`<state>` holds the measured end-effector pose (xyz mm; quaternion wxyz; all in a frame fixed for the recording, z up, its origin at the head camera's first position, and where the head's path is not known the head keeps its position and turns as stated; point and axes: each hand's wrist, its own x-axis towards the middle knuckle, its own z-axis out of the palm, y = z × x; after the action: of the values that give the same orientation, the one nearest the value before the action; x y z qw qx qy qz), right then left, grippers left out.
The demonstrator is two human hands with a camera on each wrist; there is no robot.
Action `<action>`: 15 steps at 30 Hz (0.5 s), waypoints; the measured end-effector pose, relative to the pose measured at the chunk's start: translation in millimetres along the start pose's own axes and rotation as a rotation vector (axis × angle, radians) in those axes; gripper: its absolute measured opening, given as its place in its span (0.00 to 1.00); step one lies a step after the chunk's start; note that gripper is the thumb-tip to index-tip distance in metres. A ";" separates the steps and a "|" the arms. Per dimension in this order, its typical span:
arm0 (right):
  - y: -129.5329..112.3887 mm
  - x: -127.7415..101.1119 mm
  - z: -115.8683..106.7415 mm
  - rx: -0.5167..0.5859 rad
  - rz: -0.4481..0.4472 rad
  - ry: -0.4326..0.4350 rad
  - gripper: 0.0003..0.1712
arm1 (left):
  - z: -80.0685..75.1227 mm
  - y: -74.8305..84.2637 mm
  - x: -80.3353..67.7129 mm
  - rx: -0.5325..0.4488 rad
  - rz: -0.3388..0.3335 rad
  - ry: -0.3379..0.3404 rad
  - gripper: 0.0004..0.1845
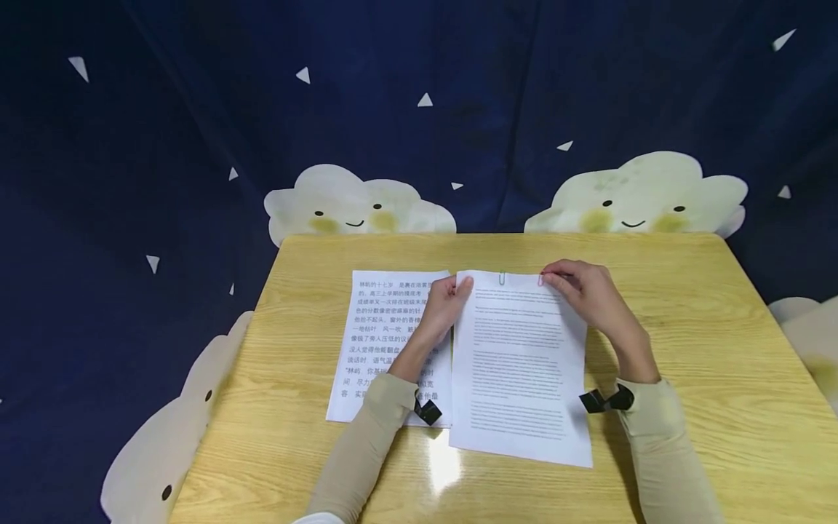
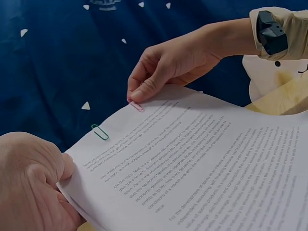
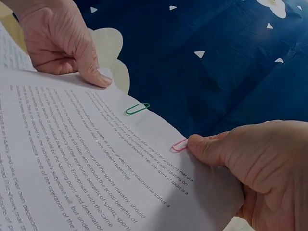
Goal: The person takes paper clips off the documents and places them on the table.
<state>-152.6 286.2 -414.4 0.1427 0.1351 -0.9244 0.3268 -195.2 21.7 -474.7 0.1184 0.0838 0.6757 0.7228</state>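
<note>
Left hand (image 1: 447, 304): pinches printed paper (image 1: 517, 364), lower centre.
Right hand (image 1: 591, 292): pinches pink clip (image 3: 179, 145) on paper's top edge.
Green clip (image 3: 137, 109): between hands.

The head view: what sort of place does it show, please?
Probably an indoor desk corner, playfully decorated: a wooden table, printed papers, and a dark blue cloth with smiling clouds behind. Which room, I cannot tell.

A wooden table (image 1: 713, 349) is seen from above, its yellowish top patterned with fine grain and brightened near the front by reflected light. Left of its middle, white paper (image 1: 380, 342) printed with large Chinese characters is laid face up, partly covered. Whether the table is touched by the clipped pages (image 1: 517, 349) cannot be told.
</note>
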 end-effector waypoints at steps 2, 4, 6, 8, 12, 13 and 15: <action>-0.4 -0.8 -1.6 0.002 -0.004 0.000 0.07 | 2.5 0.5 -1.2 -0.001 0.000 -0.003 0.16; -0.1 -1.8 -2.8 0.006 -0.005 -0.001 0.08 | 5.0 0.2 -2.3 0.004 0.008 -0.009 0.16; 0.0 -2.7 -3.8 0.010 -0.002 -0.005 0.08 | 7.8 0.3 -3.3 0.010 0.011 -0.003 0.15; 0.5 -3.7 -4.0 0.015 -0.008 -0.005 0.07 | 9.6 -0.7 -3.7 0.026 0.010 0.006 0.14; 0.7 -3.3 -2.7 0.013 -0.018 0.001 0.07 | 10.3 -1.7 -4.2 0.052 0.005 0.029 0.14; 0.7 -2.9 -2.4 0.011 -0.022 0.005 0.07 | 9.9 -1.5 -4.3 0.058 0.005 0.032 0.14; 0.3 -1.7 -1.6 0.010 -0.024 0.012 0.07 | 9.1 -1.5 -4.4 0.066 0.007 0.038 0.14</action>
<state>-150.9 287.7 -414.0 0.1513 0.1449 -0.9203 0.3305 -188.3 29.2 -475.4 0.1003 0.0764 0.7010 0.7019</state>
